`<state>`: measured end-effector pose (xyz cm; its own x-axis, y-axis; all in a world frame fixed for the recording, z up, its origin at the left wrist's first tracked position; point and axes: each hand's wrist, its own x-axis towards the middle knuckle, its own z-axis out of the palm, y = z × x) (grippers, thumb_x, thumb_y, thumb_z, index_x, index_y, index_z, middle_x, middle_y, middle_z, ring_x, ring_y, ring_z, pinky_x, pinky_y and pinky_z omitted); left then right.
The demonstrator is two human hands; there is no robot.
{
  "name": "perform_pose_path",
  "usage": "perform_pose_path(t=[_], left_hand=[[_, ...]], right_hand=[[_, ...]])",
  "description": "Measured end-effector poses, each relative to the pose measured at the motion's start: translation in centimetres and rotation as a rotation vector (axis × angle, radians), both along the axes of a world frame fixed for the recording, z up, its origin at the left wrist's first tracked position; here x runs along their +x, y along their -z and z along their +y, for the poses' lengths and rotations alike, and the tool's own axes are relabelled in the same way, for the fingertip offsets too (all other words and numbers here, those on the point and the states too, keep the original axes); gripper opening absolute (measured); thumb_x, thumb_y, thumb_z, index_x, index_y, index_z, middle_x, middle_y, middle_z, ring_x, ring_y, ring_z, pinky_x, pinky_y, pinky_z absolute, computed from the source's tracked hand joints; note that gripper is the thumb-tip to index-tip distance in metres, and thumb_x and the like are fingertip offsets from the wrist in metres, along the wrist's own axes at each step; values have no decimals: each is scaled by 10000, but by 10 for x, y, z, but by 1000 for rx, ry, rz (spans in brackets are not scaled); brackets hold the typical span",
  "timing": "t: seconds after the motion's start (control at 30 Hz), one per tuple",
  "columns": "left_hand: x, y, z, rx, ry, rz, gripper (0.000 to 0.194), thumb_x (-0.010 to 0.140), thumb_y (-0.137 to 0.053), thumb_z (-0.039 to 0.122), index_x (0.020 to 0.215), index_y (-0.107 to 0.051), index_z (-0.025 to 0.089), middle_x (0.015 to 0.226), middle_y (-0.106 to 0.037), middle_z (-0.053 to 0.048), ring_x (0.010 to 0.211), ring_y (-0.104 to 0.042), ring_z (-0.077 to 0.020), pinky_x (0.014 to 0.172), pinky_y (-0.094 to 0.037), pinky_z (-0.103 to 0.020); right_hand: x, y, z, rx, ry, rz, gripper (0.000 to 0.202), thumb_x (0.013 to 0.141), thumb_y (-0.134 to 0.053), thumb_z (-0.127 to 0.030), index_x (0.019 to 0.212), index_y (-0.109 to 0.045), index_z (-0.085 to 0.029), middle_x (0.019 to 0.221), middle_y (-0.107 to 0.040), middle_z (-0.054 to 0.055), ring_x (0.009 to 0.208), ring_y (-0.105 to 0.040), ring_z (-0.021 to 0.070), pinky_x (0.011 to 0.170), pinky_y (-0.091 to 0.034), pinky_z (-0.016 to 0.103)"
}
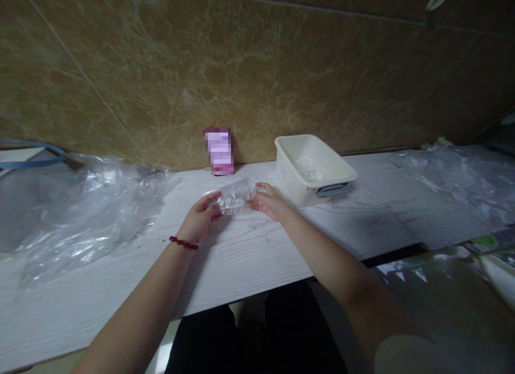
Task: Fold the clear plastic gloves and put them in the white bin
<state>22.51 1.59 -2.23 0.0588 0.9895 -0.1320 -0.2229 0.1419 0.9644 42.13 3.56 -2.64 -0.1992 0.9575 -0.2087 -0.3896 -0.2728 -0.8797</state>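
Between my two hands, just above the white wood-grain table [229, 261], is a small clear plastic bag [235, 196] with something clear inside that I cannot make out. My left hand [204, 214], with a dark red bead bracelet on its wrist, pinches the bag's left end. At the other end, my right hand [267, 201] has its thumb and fingers closed on the bag's edge. To the right of my right hand stands a white plastic bin [289, 173] with a grey handle; some clear plastic lies at its bottom.
A phone [220, 151] in a dark pink case leans against the brown marble-look wall [249, 68]. Crumpled clear plastic bags [100, 202] cover the table's left side, and more clear plastic [458, 175] lies at the right. The table's front edge runs close to my lap.
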Motion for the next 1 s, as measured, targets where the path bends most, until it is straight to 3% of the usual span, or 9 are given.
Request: perform_pose_path(t=[0.17,0.4,0.5,0.73,0.9,1.0], left_hand=[[0,0,2,55,-60,-40,401,605,-619,163,998,-574,224,1031,-537,-15,712,-521,-70,655,-474,-232],[2,3,2,90,-56,-89,411,604,-636,170,1006,-575,222,1015,-538,-19,768,-526,-92,674,-478,-243],[3,-1,0,46,-15,-96,403,596,-647,166,990,-582,219,992,-544,-14,753,-530,-88,659,-480,-234],[3,-6,-3,-4,68,-82,400,570,-673,141,954,-593,219,924,-570,4,685,-542,-76,626,-483,-219],[3,-8,-5,11,119,-78,471,544,-688,104,982,-573,234,884,-577,20,659,-546,-69,604,-480,-199],[4,-10,-5,-19,106,-97,415,612,-656,180,1010,-554,242,853,-581,11,666,-560,-89,576,-489,-222]], right_hand=[[-6,-2,-5,40,-11,-114,254,661,-623,-262,782,-409,-199,772,-517,-42,684,-565,81,621,-449,235],[-12,6,-7,204,-182,-344,294,593,-661,-383,757,-546,-167,700,-552,-21,644,-495,78,575,-378,199],[-13,11,-6,296,-154,-392,299,575,-667,-384,730,-566,-148,677,-558,-20,647,-496,86,635,-382,224],[-8,10,-3,480,19,-550,271,604,-638,-385,718,-597,-143,843,-567,26,825,-512,134,757,-375,272],[-6,9,-2,418,-21,-448,239,584,-643,-331,699,-562,-138,725,-558,-11,705,-514,99,685,-386,243],[-7,9,-1,351,-17,-411,242,567,-651,-318,686,-536,-140,621,-527,-44,585,-486,70,604,-382,219]])
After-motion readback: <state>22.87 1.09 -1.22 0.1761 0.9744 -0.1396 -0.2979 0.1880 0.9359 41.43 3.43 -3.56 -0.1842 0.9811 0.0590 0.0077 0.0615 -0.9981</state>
